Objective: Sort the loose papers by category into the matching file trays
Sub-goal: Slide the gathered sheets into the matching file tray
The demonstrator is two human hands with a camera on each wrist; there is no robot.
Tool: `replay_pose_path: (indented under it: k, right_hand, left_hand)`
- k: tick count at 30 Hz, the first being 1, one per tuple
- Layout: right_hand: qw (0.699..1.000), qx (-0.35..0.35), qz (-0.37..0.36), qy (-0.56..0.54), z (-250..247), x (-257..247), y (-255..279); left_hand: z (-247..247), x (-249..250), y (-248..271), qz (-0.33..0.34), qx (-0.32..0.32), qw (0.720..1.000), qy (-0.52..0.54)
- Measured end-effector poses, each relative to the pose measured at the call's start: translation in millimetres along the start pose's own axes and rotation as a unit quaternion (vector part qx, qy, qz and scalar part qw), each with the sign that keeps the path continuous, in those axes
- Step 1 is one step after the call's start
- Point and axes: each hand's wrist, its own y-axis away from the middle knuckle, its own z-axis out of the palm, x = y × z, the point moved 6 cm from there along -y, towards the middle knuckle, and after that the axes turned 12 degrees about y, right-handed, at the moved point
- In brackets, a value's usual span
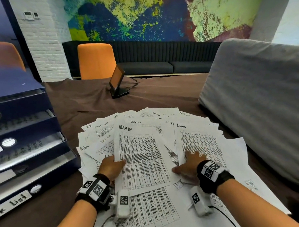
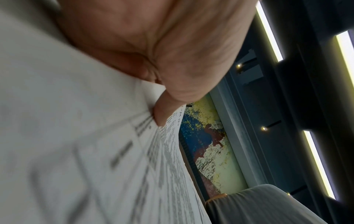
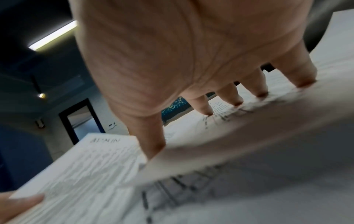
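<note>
Item: loose papers (image 1: pixel 166 165), fanned over the brown table (image 1: pixel 161 93) at centre, headed "Admin" or "Task list".

Left hand (image 1: pixel 112 168): thumb and fingers pinch the left edge of the top "ADMIN" sheet (image 1: pixel 141 158), lifting it slightly.

Right hand (image 1: pixel 188 165): spread, fingertips (image 3: pixel 237 103) pressing a second "Admin" sheet (image 1: pixel 200 141) at 3 o'clock of the first; nothing gripped.

File trays (image 1: pixel 28 139): stacked at 9 o'clock; bottom tray label (image 1: pixel 10 204) reads "Task list".

Step judged: selecting an Admin sheet. Next move calls for carrying it toward 9 o'clock into the matching tray; that label is only partly visible.
</note>
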Motion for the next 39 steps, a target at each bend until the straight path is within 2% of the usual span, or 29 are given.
replay_pose_path:
  k: [5, 10, 12, 15, 17, 21, 23, 26, 30, 34, 36, 39]
  right_hand:
    - [0.998, 0.057, -0.021, -0.026, -21, -6, 11]
    - [0.988, 0.149, -0.041, -0.016, -50, -22, 36]
    - [0.986, 0.146, -0.083, 0.017, -48, -43, 46]
    - [0.978, 0.139, -0.152, 0.035, -39, -76, 62]
    - [0.972, 0.139, -0.186, 0.038, -33, -95, 70]
    - [0.96, 0.108, -0.256, 0.041, -18, -130, 81]
    - [0.952, 0.082, -0.294, 0.027, -9, -143, 83]
    - [0.945, 0.06, -0.322, 0.003, -6, -151, 90]
    - [0.951, 0.094, -0.285, -0.074, -24, -137, 82]
    - [0.961, 0.159, -0.176, -0.139, -48, -101, 56]
    - [0.974, 0.147, -0.125, -0.118, -49, -86, 41]
    - [0.992, 0.069, -0.083, -0.063, -34, -79, 35]
  left_hand:
    - [1, -1, 2, -0.007, -0.009, 1.0, 0.014]
    - [3, 6, 4, 0.027, -0.021, 0.999, 0.032]
    - [6, 13, 7, 0.053, -0.033, 0.997, 0.042]
    - [12, 19, 11, 0.071, -0.047, 0.996, 0.001]
    - [16, 16, 10, 0.061, -0.033, 0.997, -0.02]
    - [14, 9, 3, 0.009, -0.001, 0.997, 0.072]
    - [11, 5, 0, -0.008, 0.008, 0.997, 0.081]
    - [7, 8, 5, 0.015, 0.025, 0.997, 0.072]
    - [-9, 12, 3, 0.03, 0.047, 0.995, 0.084]
    - [-39, 18, -10, 0.06, 0.074, 0.993, 0.07]
    - [-56, 16, -20, 0.072, 0.107, 0.991, 0.043]
    - [-73, 13, -21, 0.071, 0.122, 0.99, 0.002]
